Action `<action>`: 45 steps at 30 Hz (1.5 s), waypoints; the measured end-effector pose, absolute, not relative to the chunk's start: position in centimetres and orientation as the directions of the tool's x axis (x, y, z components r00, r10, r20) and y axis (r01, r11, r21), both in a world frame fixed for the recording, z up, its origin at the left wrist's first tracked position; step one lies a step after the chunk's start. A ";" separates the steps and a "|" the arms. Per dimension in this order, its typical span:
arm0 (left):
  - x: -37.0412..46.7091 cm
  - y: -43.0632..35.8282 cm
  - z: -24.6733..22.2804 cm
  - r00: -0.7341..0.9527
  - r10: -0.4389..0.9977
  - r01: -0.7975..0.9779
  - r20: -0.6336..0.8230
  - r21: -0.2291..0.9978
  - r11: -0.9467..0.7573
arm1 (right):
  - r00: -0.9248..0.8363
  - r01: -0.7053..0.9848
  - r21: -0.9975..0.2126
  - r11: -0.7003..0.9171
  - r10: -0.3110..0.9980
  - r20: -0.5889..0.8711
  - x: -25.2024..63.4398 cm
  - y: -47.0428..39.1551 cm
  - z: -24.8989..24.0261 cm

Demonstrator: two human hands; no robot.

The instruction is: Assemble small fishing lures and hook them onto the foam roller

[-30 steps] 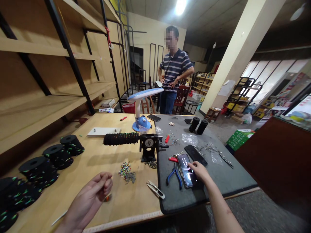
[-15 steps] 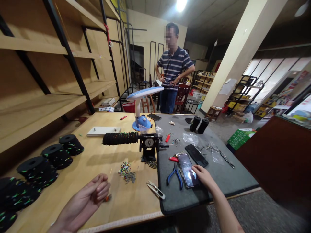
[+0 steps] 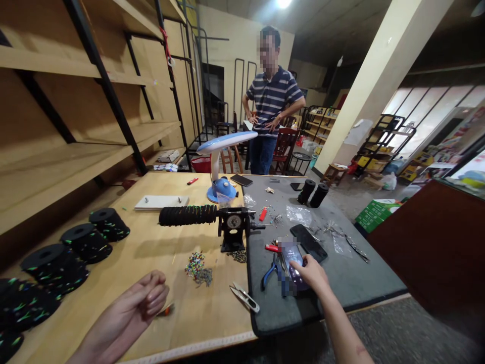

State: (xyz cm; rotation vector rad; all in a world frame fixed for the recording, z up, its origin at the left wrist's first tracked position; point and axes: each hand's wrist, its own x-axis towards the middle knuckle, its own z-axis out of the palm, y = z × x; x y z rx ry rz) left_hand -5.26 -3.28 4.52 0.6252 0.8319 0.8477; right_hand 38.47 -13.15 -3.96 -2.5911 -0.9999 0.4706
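My left hand (image 3: 142, 303) is raised over the left of the wooden table, its fingers curled closed; whatever may be inside them is hidden. Below it lies a small item with an orange part (image 3: 165, 310). My right hand (image 3: 312, 273) reaches over a lit phone (image 3: 292, 255) lying on the grey mat, a digit touching its screen, the other fingers loosely apart. Beside the phone are blue-handled pliers (image 3: 269, 273), partly blurred out, and a dark phone (image 3: 308, 241). Thread snips (image 3: 245, 297) lie between my hands, near a pile of colourful beads (image 3: 195, 265).
A black winding device (image 3: 232, 228) with a dark ribbed roll (image 3: 187, 215) stands mid-table, before a blue-and-white lamp (image 3: 222, 189). Several black spools (image 3: 55, 268) line the left side. Across the table a person (image 3: 271, 103) stands, hands on hips. Shelves (image 3: 68, 156) rise at left.
My right hand has shifted slightly up and left, from the phone's right edge onto its screen, whose display has changed. My left hand stays curled in nearly the same place.
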 end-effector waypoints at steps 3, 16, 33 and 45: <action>-5.0 -3.3 4.3 0.407 0.837 -0.403 -0.365 0.751 0.524 | 0.699 0.587 -0.392 -0.708 0.688 -0.195 38.6 -13.3 -3.7; -5.2 -3.3 4.2 0.381 0.849 -0.442 -0.365 0.735 0.514 | 0.676 0.596 -0.432 -0.676 0.713 -0.183 38.8 -14.0 -3.4; -5.3 -3.2 3.9 0.366 0.852 -0.454 -0.373 0.728 0.514 | 0.708 0.600 -0.344 -0.722 0.679 -0.192 38.2 -13.5 -3.3; -5.1 -3.5 4.7 0.370 0.839 -0.443 -0.399 0.718 0.537 | 0.711 0.589 -0.385 -0.711 0.682 -0.172 38.0 -13.5 -3.5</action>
